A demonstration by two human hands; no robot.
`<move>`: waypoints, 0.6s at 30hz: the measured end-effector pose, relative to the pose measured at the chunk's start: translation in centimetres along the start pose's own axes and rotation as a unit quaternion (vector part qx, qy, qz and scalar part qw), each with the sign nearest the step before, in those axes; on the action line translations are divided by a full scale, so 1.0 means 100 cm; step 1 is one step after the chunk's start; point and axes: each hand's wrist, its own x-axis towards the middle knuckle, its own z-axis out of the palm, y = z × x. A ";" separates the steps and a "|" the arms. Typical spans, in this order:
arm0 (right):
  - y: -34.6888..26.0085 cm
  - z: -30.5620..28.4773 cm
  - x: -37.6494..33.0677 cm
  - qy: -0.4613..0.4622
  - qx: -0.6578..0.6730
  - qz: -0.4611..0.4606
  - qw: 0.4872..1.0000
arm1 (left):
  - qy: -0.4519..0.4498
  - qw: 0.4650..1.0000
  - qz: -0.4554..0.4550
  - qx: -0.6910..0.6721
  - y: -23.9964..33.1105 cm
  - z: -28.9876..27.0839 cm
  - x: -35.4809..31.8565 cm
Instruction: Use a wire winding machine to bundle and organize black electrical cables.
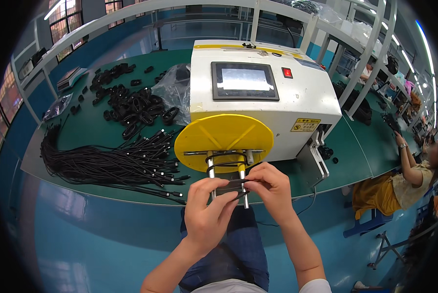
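A black cable (224,154) is looped around two metal posts (242,172) that stick out from the yellow disc (224,131) of a winding machine. At the near ends of the posts, my left hand (205,215) is closed, its thumb and forefinger on dark end pieces of the cable. My right hand (273,191) pinches the same dark pieces from the other side, fingertips close to the left ones. What exactly sits between the fingertips is partly hidden.
The white machine body (273,129) with a screen (244,80) stands behind the disc. Left of it, a bundle of black cables (111,161) and a pile of black coiled pieces (136,105) lie on the green table (177,54). Another person (414,176) sits at the right.
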 end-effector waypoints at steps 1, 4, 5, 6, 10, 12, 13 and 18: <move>0.001 0.002 -0.002 0.014 -0.025 -0.022 0.999 | 0.001 1.000 0.008 0.006 0.001 0.001 0.001; 0.004 0.011 -0.007 0.061 -0.087 -0.083 0.991 | 0.002 1.000 0.024 0.016 0.004 0.002 0.002; 0.004 0.015 -0.010 0.091 -0.124 -0.122 0.981 | 0.007 0.999 0.030 0.034 0.006 0.001 0.000; 0.005 0.018 -0.010 0.121 -0.159 -0.161 0.966 | 0.013 0.998 0.037 0.053 0.006 0.000 -0.002; 0.006 0.018 -0.013 0.133 -0.187 -0.221 0.948 | 0.027 0.998 0.029 0.042 0.003 0.004 -0.012; 0.004 0.011 -0.014 0.114 -0.176 -0.211 0.955 | 0.029 0.999 0.017 0.027 0.003 0.005 -0.013; 0.002 0.007 -0.014 0.095 -0.165 -0.201 0.961 | 0.027 0.999 0.016 0.030 0.003 0.005 -0.013; 0.010 0.012 -0.022 0.118 -0.044 -0.113 0.986 | 0.020 0.999 0.012 0.037 0.005 0.003 -0.012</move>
